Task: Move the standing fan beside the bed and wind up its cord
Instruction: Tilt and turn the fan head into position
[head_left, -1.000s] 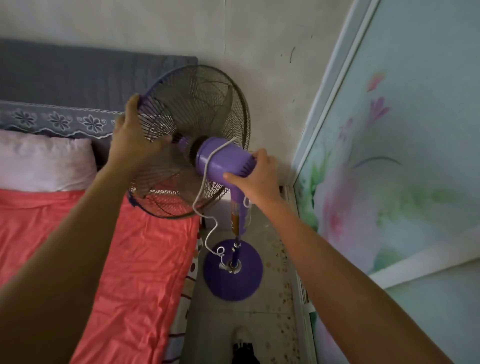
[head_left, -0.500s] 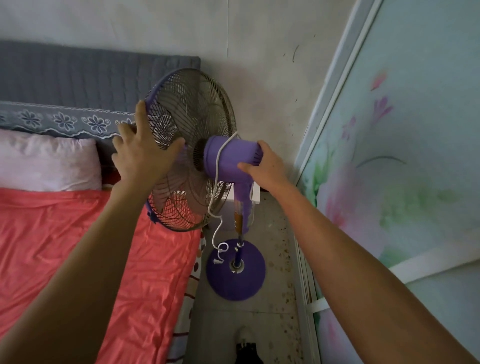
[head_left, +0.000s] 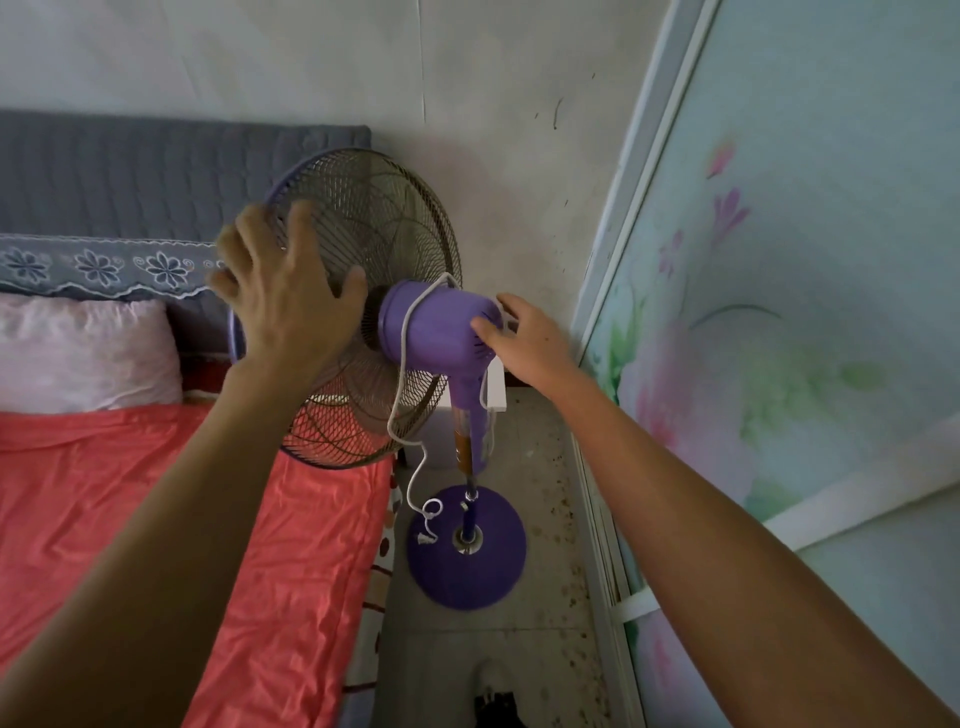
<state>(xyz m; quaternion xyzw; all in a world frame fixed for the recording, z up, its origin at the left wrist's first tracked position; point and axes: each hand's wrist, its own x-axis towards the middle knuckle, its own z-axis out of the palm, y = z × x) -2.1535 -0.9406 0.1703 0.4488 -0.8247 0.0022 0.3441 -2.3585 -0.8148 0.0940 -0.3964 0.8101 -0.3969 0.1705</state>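
The purple standing fan has its wire cage (head_left: 387, 244) over the bed's corner. Its motor housing (head_left: 436, 332) points right and its round base (head_left: 467, 564) stands on the floor between bed and wardrobe. A white cord (head_left: 402, 374) loops over the housing and hangs down to a small coil and plug (head_left: 427, 535) above the base. My left hand (head_left: 288, 306) lies flat on the back of the cage with its fingers spread. My right hand (head_left: 530, 340) grips the rear end of the housing, thumb on its side and fingers behind it.
The bed with a red sheet (head_left: 156, 519), a pink pillow (head_left: 78, 353) and a grey padded headboard (head_left: 130, 171) fills the left. A floral wardrobe door (head_left: 779, 338) closes the right side. A white box (head_left: 497, 387) stands behind the pole. My shoe (head_left: 493, 696) is on the narrow floor strip.
My left hand has let go of the cage rim and now rests flat on the grille. My right hand has slid to the housing's rear end. The cage has turned a little.
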